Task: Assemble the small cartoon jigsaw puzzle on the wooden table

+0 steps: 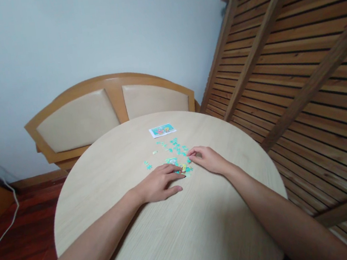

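Note:
My left hand (163,182) lies palm down with its fingers stretched out, the fingertips on a partly joined jigsaw puzzle (185,168). Part of that puzzle is hidden under the fingers. Just to the right, my right hand (206,158) has thumb and fingers closed in a pinch on a small green puzzle piece (189,160) at the puzzle's edge. Loose green puzzle pieces (176,146) lie scattered beyond both hands. A few more pieces (148,166) sit apart to the left of the puzzle.
A picture card (162,130) with a green cartoon print lies past the loose pieces on the round wooden table (108,169). Behind the table stands a padded headboard (153,100). A slatted wooden frame (281,67) leans on the right. A white cable (16,199) hangs at left.

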A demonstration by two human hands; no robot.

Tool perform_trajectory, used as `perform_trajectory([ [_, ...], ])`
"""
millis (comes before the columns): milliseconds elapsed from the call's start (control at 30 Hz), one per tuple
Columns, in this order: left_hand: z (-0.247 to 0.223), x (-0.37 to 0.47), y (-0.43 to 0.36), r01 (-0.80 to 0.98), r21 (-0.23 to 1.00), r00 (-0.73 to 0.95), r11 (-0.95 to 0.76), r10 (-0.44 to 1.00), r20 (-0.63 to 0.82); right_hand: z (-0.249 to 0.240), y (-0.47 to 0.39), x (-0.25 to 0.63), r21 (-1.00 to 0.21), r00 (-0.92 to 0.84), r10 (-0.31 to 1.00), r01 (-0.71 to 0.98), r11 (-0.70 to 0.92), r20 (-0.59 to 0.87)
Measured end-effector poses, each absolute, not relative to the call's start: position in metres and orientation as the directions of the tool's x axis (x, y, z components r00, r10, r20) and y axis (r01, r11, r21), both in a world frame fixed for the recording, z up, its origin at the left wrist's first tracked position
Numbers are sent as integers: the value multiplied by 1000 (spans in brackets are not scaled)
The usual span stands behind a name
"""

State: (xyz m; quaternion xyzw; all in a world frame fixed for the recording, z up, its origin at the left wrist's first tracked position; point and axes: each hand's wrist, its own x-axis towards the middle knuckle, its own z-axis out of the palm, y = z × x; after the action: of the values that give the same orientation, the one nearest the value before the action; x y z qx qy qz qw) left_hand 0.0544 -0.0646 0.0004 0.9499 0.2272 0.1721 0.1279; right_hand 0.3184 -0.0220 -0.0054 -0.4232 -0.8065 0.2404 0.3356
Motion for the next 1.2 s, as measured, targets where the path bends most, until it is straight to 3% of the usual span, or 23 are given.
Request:
perform_trajectory([
  [267, 1, 51, -64, 365, 324, 846, -873, 457, 276, -6, -23, 317, -625, -514, 795, 515, 587, 323],
  [600, 0, 49, -62, 363, 307, 861, -879, 443, 249, -7, -23, 315, -639, -503, 807, 517, 569, 311],
  [1200, 1, 49, -62, 334, 314, 861, -889, 423, 281, -10, -22, 312, -534, -544, 751, 535, 654, 375],
])
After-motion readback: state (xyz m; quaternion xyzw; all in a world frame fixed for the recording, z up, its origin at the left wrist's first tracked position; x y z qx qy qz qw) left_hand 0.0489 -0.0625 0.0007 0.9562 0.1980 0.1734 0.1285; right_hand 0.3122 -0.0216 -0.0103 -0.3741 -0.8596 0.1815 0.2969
